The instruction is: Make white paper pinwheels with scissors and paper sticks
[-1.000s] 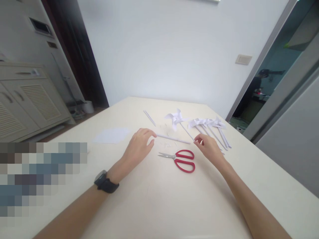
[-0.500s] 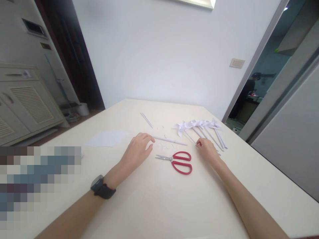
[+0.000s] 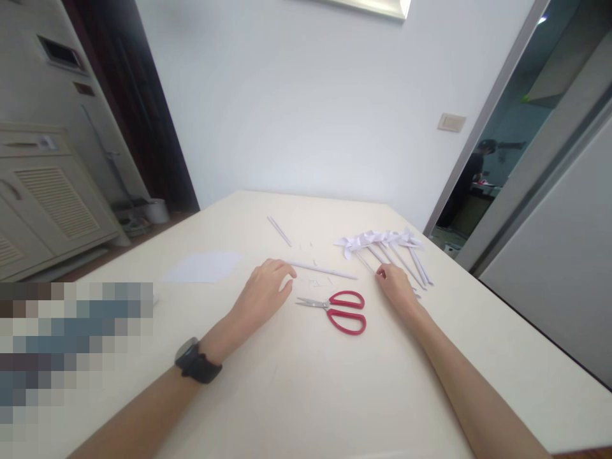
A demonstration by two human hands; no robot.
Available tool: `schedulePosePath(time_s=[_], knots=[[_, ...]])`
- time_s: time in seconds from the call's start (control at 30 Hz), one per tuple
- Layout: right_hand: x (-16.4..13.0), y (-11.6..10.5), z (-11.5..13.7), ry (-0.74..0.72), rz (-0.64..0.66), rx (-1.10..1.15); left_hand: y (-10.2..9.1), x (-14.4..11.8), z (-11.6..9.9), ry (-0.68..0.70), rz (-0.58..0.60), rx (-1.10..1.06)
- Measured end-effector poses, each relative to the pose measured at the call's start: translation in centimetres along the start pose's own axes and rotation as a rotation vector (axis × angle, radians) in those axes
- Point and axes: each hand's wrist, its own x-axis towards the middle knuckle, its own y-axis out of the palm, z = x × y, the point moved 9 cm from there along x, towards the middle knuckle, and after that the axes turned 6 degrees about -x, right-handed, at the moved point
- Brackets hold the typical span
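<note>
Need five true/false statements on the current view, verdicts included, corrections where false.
1. Red-handled scissors lie on the table. True.
2. The right hand pinches a pinwheel stick. True.
3. The left hand grips the scissors. False: its thumb and fingers are apart, by one end of a white rod; whether it touches the rod is unclear.
4. A dark watch is on the left wrist. True.
5. The scissors' blades point to the right. False: they point left, with the handles on the right.
</note>
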Motion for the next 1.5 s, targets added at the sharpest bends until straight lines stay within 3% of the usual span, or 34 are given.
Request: schedulePosePath(time_s=[0.4, 0.63, 0.83, 1.1, 1.3, 1.5], knots=[[-1.1, -1.2, -2.8, 0.086, 0.167, -0.100, 0.1, 0.0, 0.0, 0.002, -0.007, -0.003], [-0.8, -2.9, -6.3, 0.184, 0.182, -0.164, 0.1, -0.2, -0.1, 0.002, -0.003, -0.002], [-0.8, -2.9, -8.2, 0.257, 0.172, -0.186, 0.2, -0.2, -0.1, -0.012, 0.007, 0.002], [-0.4, -1.4, -7.9, 0.292, 0.174, -0.198, 0.3, -0.2, -0.1, -0.014, 0.010, -0.001], [-0.4, -2.0, -7.3, 0.275, 0.150, -0.192, 0.4, -0.2, -0.2, 0.002, 0.012, -0.008], [-1.1, -1.7, -3.7, 0.093, 0.236, -0.034, 0.5, -0.3, -0.2, 0.005, 0.014, -0.008]])
